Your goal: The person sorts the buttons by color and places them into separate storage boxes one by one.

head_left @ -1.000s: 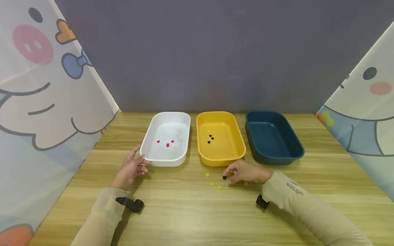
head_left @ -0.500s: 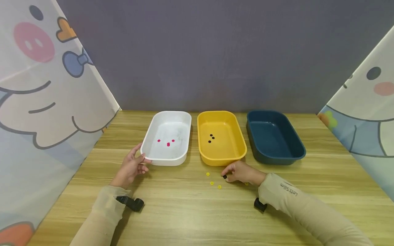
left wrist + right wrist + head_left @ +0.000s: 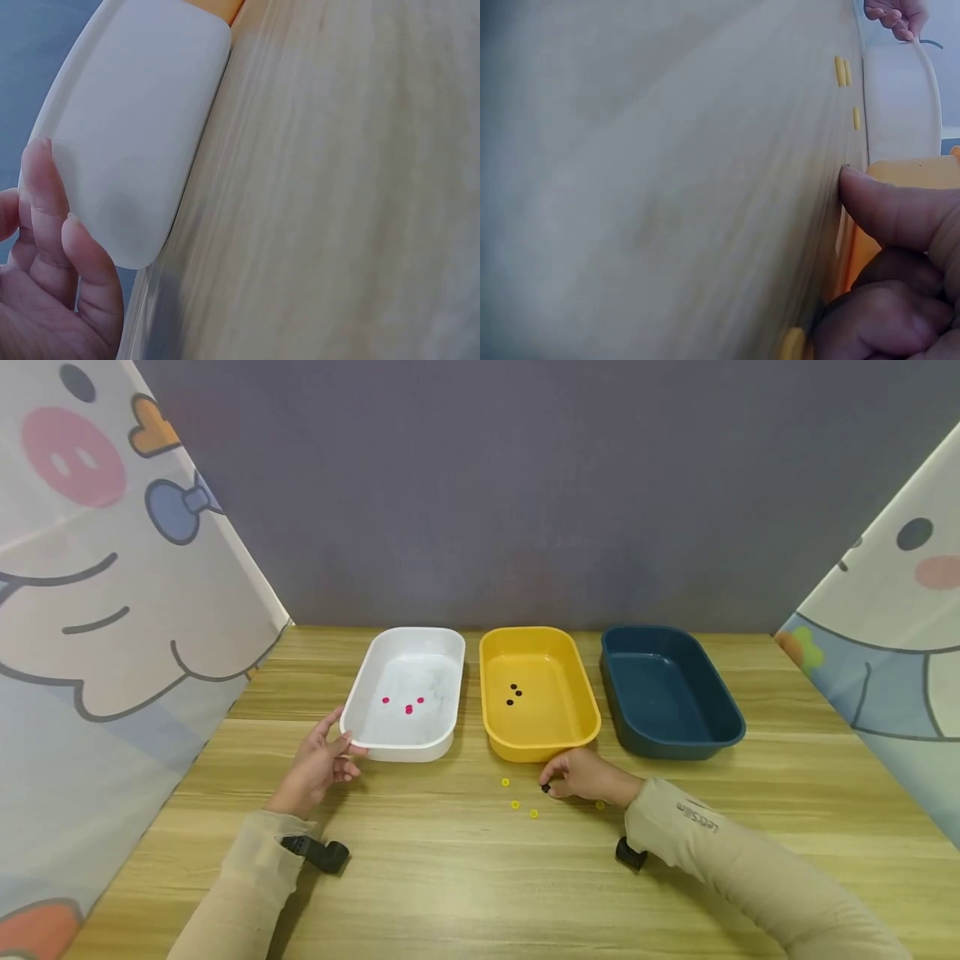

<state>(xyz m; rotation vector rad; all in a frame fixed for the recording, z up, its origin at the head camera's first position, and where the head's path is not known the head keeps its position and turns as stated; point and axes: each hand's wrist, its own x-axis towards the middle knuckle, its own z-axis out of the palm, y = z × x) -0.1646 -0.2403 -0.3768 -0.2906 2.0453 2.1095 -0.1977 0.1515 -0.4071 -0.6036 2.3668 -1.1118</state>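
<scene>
At the front-left corner of the white basin, my left hand grips the rim, thumb over the edge and the other fingers loosely bent outside. My right hand is just in front of the yellow basin and pinches a small black button between thumb and index finger, low over the table. Several yellow buttons lie around it; one more yellow button shows by the wrist. Pink buttons lie inside the white basin, black buttons inside the yellow one.
A dark blue basin stands right of the yellow one, with bare floor showing inside. All three basins line up on the wooden table before a grey wall panel. Cartoon-printed cloths flank the table.
My right thumb and index finger have drawn together and taken hold of the black button; the wrist has moved slightly left. The left hand stays on the white basin's rim.
</scene>
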